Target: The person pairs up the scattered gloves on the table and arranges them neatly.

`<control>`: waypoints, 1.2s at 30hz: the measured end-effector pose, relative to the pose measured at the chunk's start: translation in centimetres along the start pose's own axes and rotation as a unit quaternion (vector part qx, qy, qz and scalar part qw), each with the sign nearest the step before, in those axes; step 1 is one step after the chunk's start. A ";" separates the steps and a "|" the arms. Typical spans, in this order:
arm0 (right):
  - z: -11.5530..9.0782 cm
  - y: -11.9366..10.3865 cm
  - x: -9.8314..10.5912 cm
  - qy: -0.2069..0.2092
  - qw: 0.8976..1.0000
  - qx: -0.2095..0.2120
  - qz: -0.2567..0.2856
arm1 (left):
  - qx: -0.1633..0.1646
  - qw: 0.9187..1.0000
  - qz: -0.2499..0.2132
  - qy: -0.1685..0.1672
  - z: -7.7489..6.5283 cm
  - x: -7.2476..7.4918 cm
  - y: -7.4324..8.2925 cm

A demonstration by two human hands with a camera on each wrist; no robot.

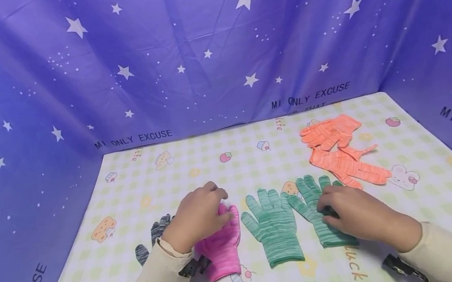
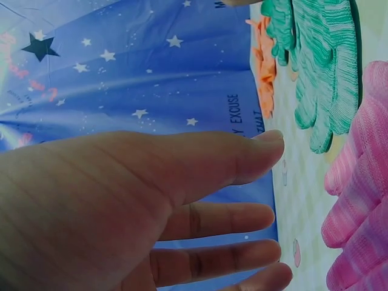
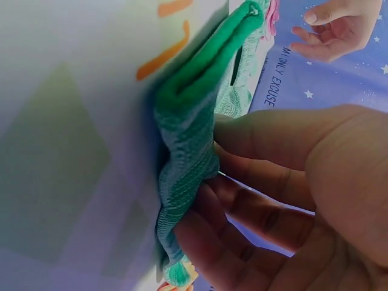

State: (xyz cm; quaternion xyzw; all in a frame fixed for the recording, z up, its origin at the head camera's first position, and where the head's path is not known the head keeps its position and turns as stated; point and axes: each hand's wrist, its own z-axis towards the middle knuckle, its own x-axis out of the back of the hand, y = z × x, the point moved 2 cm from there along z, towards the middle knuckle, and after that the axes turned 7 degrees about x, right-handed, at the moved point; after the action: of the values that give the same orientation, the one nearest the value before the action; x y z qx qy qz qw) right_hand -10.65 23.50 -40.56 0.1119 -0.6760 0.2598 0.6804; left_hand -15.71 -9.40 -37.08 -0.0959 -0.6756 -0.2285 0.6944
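My right hand [image 1: 357, 213] has its thumb and fingers curled at the right-hand green striped glove [image 1: 321, 230], and in the right wrist view the knit bunches slightly between the fingertips [image 3: 203, 224] and thumb. That glove's cuff points toward me. A second green glove [image 1: 279, 232] lies flat beside it, palm-down and fingers pointing away. My left hand [image 1: 198, 216] hovers over a pink glove [image 1: 224, 257], fingers loosely bent with nothing between them. Partly hidden behind the left wrist is a black-and-grey glove [image 1: 159, 227].
Two orange gloves [image 1: 337, 129] lie at the back right, the nearer one crumpled with its fingers spread. A checked cloth [image 1: 191, 152] printed with cakes and fruit covers the table. Purple star-patterned curtains [image 1: 190, 41] rise behind and along both sides.
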 end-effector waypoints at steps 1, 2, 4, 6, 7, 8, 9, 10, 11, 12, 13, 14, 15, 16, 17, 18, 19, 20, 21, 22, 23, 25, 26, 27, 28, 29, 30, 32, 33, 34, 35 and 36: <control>0.0 0.0 0.0 0.000 1.000 0.000 0.002 | 0.001 1.000 0.000 -0.002 0.0 0.0 0.0; 0.0 0.0 0.0 0.001 1.000 0.001 0.003 | 0.002 1.000 -0.001 -0.005 0.0 0.1 0.1; 0.0 0.0 0.0 0.002 1.000 0.003 0.006 | 0.005 1.000 -0.002 -0.008 -0.1 0.1 0.1; 0.0 0.1 -0.1 0.005 1.000 0.005 0.008 | 0.009 1.000 -0.003 -0.011 -0.1 0.2 0.2; 0.0 0.1 -0.1 0.006 1.000 0.007 0.007 | 0.011 1.000 -0.004 -0.013 -0.1 0.2 0.2; 0.0 0.1 -0.2 0.009 1.000 0.010 0.006 | 0.012 1.000 -0.004 -0.014 -0.1 0.2 0.2; 0.0 0.1 -0.2 0.012 1.000 0.013 0.005 | 0.013 1.000 -0.004 -0.015 -0.1 0.2 0.2; 0.0 0.1 -0.2 0.015 1.000 0.016 0.004 | 0.013 1.000 -0.004 -0.016 -0.1 0.2 0.2; 0.0 0.1 -0.3 0.018 1.000 0.020 0.002 | 0.013 1.000 -0.004 -0.017 -0.1 0.2 0.2; -0.1 0.0 -0.3 0.022 0.999 0.024 0.001 | 0.013 1.000 -0.004 -0.017 -0.1 0.2 0.3; -0.1 0.0 -0.3 0.026 0.999 0.027 -0.001 | 0.014 1.000 -0.003 -0.017 -0.1 0.2 0.3; -0.1 0.0 -0.3 0.029 0.999 0.030 -0.002 | 0.014 1.000 -0.003 -0.017 -0.1 0.2 0.3; -0.1 0.0 -0.3 0.031 0.999 0.033 -0.002 | 0.014 1.000 -0.003 -0.017 -0.1 0.2 0.3; -0.1 0.0 -0.3 0.033 0.999 0.035 -0.003 | 0.015 1.000 -0.003 -0.017 -0.1 0.2 0.3; -0.1 0.0 -0.3 0.034 0.999 0.036 -0.004 | 0.016 1.000 -0.004 -0.016 -0.1 0.2 0.2; 0.0 0.0 -0.3 0.035 0.999 0.037 -0.005 | 0.017 1.000 -0.004 -0.016 -0.1 0.2 0.2; 0.0 0.0 -0.2 0.035 0.999 0.037 -0.006 | 0.017 1.000 -0.004 -0.016 -0.1 0.2 0.2; 0.0 0.0 -0.2 0.035 0.999 0.037 -0.007 | 0.017 1.000 -0.004 -0.016 -0.1 0.2 0.2; 0.0 -0.1 -0.1 0.035 0.999 0.036 -0.007 | 0.017 1.000 -0.004 -0.015 -0.1 0.2 0.2; 0.0 -0.1 0.0 0.036 0.999 0.037 -0.008 | 0.017 1.000 -0.004 -0.014 -0.1 0.2 0.2; 0.0 -0.2 0.1 0.038 0.999 0.037 -0.009 | 0.016 1.000 -0.003 -0.014 -0.2 0.2 0.1; 0.0 -0.3 0.4 0.048 0.998 0.038 -0.010 | 0.014 1.000 -0.003 -0.013 -0.2 0.2 0.1; 0.0 -0.4 0.5 0.055 0.998 0.040 -0.011 | 0.013 1.000 -0.002 -0.012 -0.2 0.2 0.1; 0.0 -0.5 0.7 0.062 0.997 0.041 -0.012 | 0.012 1.000 -0.001 -0.011 -0.2 0.2 0.1; 0.0 -0.6 0.9 0.070 0.997 0.044 -0.013 | 0.011 1.000 -0.001 -0.011 -0.2 0.2 0.1; 0.0 -0.7 1.1 0.077 0.996 0.046 -0.013 | 0.011 1.000 -0.001 -0.011 -0.2 0.3 0.1; 0.0 -0.8 1.3 0.081 0.995 0.048 -0.012 | 0.011 1.000 0.000 -0.012 -0.2 0.2 0.1; 0.1 -0.9 1.5 0.088 0.995 0.054 -0.012 | 0.011 1.000 0.000 -0.013 -0.2 0.3 0.2; 0.2 -0.9 1.6 0.089 0.994 0.056 -0.012 | 0.011 1.000 0.001 -0.014 -0.2 0.3 0.2; 0.3 -0.9 1.6 0.088 0.994 0.057 -0.011 | 0.011 1.000 0.000 -0.015 -0.2 0.3 0.2; 0.4 -0.8 1.5 0.085 0.995 0.056 -0.012 | 0.012 1.000 -0.001 -0.015 -0.2 0.3 0.2; 0.5 -0.8 1.5 0.080 0.995 0.052 -0.011 | 0.012 1.000 0.000 -0.016 -0.2 0.3 0.2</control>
State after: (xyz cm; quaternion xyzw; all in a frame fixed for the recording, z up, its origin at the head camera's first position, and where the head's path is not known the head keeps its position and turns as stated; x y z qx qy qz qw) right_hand -10.70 22.89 -38.92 0.1338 -0.6035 0.2950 0.7286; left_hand -15.42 -9.40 -36.75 -0.0910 -0.6894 -0.2184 0.6847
